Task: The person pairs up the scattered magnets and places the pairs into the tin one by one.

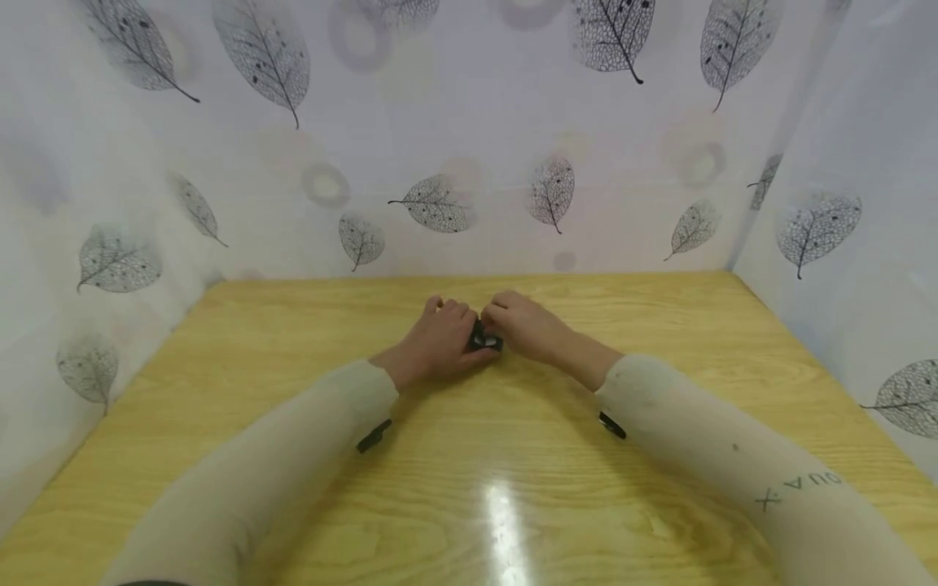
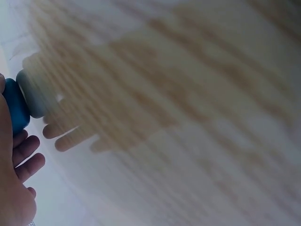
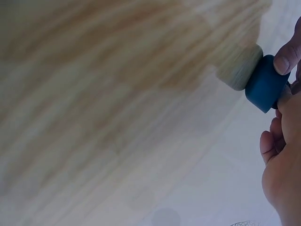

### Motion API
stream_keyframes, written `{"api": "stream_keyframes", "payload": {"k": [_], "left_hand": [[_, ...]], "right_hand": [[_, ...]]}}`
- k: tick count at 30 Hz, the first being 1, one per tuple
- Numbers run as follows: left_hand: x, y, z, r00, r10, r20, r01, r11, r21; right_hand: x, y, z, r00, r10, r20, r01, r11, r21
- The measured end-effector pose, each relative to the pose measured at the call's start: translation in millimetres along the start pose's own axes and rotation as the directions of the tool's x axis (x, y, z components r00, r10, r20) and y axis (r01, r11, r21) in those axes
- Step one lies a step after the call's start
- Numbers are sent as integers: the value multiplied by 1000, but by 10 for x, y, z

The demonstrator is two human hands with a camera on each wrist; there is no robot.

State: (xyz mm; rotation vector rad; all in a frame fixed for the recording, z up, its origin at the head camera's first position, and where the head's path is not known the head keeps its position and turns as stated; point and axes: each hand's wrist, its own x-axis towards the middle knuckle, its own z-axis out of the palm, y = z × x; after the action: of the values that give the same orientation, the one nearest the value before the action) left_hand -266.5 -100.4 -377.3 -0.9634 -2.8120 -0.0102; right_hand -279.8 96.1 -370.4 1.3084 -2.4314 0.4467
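Observation:
A small rounded blue case (image 3: 266, 84) sits between my two hands, close over the table; in the head view the case (image 1: 487, 343) looks dark, with a pale shiny part on top. My left hand (image 1: 444, 340) holds it from the left, its thumb along the near side. In the left wrist view the blue case (image 2: 17, 107) shows beside loosely bent fingers (image 2: 29, 165). From the right, my right hand (image 1: 529, 327) pinches at the case's upper part with bent fingers. What lies between those fingertips is mostly hidden.
The glossy wood-grain table (image 1: 469, 472) mirrors the hands and case. Behind and at both sides hangs a white curtain (image 1: 469, 130) with a leaf print. Dark wrist-worn pieces (image 1: 374, 436) stick out under both sleeves.

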Motion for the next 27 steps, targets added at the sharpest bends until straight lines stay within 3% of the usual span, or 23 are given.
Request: {"api": "stream_keyframes", "payload": {"k": [10, 18, 27], "left_hand": [[18, -29, 5, 1000, 8, -6, -8, 1000, 12], [23, -29, 32, 1000, 24, -6, -24, 1000, 7], [19, -23, 46, 1000, 8, 7, -8, 1000, 6]], "right_hand": [[67, -17, -12, 992, 73, 99, -74, 997, 3], [155, -21, 10, 973, 138, 187, -140, 990, -4], [194, -55, 8, 990, 64, 124, -52, 994, -100]]}}
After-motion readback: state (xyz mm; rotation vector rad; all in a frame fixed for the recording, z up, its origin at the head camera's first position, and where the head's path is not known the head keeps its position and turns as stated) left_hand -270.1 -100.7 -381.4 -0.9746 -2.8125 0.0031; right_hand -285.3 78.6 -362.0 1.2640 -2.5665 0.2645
